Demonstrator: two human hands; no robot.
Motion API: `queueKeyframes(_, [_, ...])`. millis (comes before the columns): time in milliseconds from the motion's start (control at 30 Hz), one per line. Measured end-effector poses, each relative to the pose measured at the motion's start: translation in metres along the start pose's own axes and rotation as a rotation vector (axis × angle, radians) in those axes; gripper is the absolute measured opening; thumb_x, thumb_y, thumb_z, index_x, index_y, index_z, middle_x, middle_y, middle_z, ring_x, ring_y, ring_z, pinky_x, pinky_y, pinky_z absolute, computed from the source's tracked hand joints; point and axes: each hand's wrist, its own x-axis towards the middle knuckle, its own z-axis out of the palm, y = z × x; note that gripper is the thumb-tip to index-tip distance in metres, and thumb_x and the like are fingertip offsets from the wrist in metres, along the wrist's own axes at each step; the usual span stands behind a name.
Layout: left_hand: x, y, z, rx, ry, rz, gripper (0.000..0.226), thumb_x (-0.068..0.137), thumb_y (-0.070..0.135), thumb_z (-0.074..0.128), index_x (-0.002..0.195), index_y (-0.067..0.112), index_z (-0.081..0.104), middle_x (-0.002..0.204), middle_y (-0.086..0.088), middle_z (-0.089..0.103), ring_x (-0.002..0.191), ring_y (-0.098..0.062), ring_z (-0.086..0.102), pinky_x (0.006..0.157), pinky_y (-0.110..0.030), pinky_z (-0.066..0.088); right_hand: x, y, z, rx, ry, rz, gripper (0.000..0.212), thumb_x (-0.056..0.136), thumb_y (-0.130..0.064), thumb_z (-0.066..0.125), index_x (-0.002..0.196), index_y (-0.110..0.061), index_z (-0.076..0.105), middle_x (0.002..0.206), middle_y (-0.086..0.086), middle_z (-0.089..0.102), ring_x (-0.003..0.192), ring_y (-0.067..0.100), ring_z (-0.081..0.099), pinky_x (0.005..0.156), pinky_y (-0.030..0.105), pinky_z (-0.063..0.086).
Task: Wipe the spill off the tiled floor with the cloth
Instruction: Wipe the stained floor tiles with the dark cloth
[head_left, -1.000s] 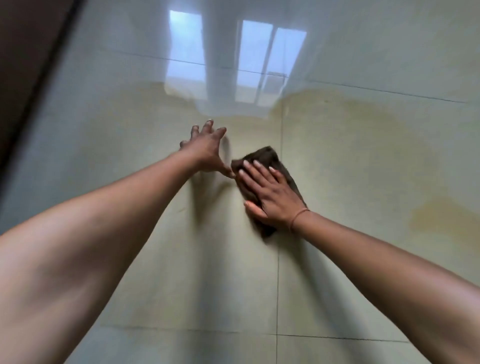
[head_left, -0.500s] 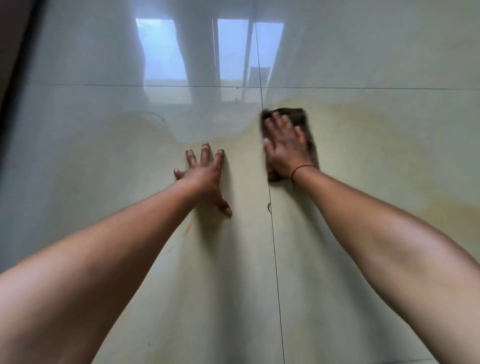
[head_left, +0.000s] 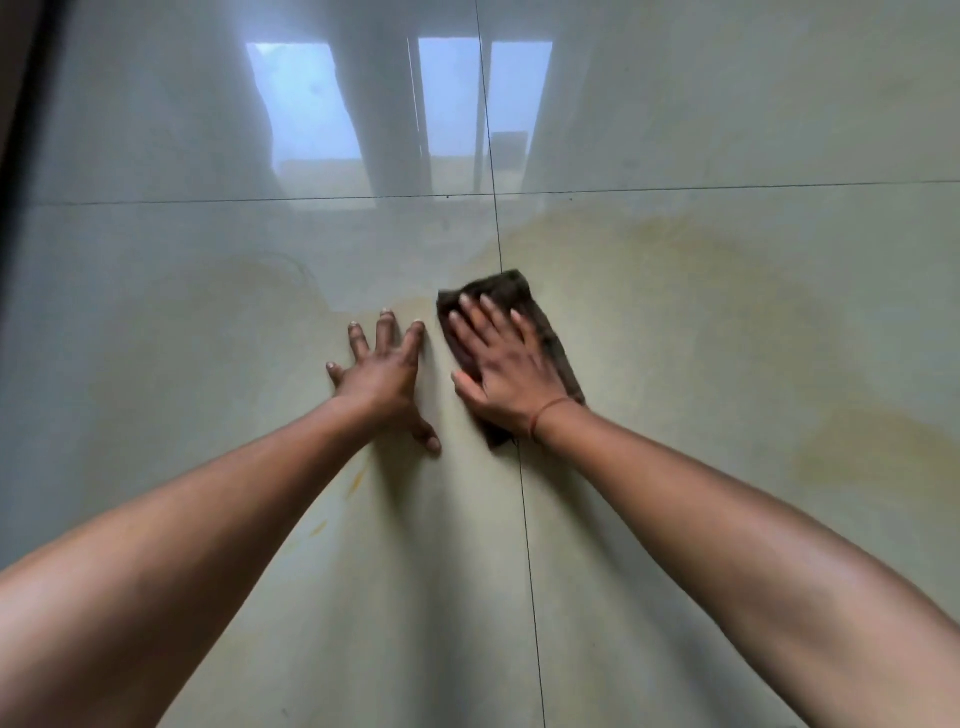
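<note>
While right hand (head_left: 506, 374) presses cloth (head_left: 511, 288), left hand (head_left: 382, 376) — flat.

Window reflection (head_left: 332, 98) gleaming up top, three bright panes; dark strip (head_left: 15, 114) running down the left edge

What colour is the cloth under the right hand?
Dark brown. The cloth shows best in the head view, lying flat beneath the right hand.

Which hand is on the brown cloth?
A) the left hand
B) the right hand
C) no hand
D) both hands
B: the right hand presses flat, fingers straight, on the dark brown cloth, while the left hand rests on the tiled floor beside it.
</note>
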Motion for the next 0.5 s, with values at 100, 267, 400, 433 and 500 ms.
queueKeyframes(100, [-0.002, -0.002, 0.001, -0.018, 0.006, 0.004, 0.153, 0.031, 0.050, 0.095, 0.151, 0.029, 0.004, 0.159, -0.004, -0.011, 0.145, -0.044, -0.012, 0.102, -0.076, 0.020, -0.058, 0.043, 0.004, -0.043, 0.031, -0.033, 0.073, 0.085, -0.052, 0.029, 0.151, -0.022, 0.024, 0.160, 0.002, 0.015, 0.147, 0.021, 0.012, 0.116, 0.045, 0.014])
queueKeyframes(267, [-0.002, -0.006, 0.005, -0.024, 0.071, 0.053, 0.149, 0.031, 0.053, 0.094, 0.151, 0.028, 0.010, 0.159, -0.002, -0.003, 0.146, -0.040, -0.003, 0.106, -0.072, 0.022, -0.032, 0.075, -0.015, 0.047, 0.147, 0.569, 0.074, 0.089, -0.052, 0.031, 0.153, -0.020, 0.014, 0.162, 0.004, 0.003, 0.148, 0.021, 0.000, 0.118, 0.045, 0.001])
queueKeyframes(400, [-0.014, -0.039, 0.009, -0.100, 0.223, 0.162, 0.120, 0.042, 0.052, 0.092, 0.142, 0.011, 0.039, 0.149, -0.014, 0.033, 0.136, -0.035, 0.034, 0.110, -0.048, 0.036, -0.003, -0.028, 0.014, 0.052, 0.077, 0.216, 0.074, 0.091, -0.050, 0.036, 0.154, -0.020, 0.010, 0.162, 0.003, 0.000, 0.148, 0.020, -0.002, 0.118, 0.044, -0.001])
queueKeyframes(433, [-0.019, -0.053, 0.007, -0.118, 0.240, 0.170, 0.111, 0.047, 0.048, 0.093, 0.139, 0.008, 0.045, 0.144, -0.017, 0.041, 0.131, -0.035, 0.042, 0.109, -0.041, 0.038, -0.014, -0.054, 0.023, 0.034, 0.049, 0.118, 0.075, 0.088, -0.051, 0.033, 0.153, -0.020, 0.013, 0.162, 0.003, 0.003, 0.148, 0.020, 0.000, 0.118, 0.045, 0.002])
queueKeyframes(500, [-0.028, -0.085, 0.000, -0.117, 0.269, 0.126, 0.089, 0.060, 0.040, 0.090, 0.134, 0.007, 0.054, 0.138, -0.017, 0.050, 0.125, -0.034, 0.050, 0.106, -0.036, 0.041, -0.050, -0.085, 0.035, -0.009, 0.011, -0.073, 0.074, 0.086, -0.053, 0.030, 0.152, -0.020, 0.022, 0.161, 0.003, 0.013, 0.148, 0.021, 0.009, 0.117, 0.046, 0.011])
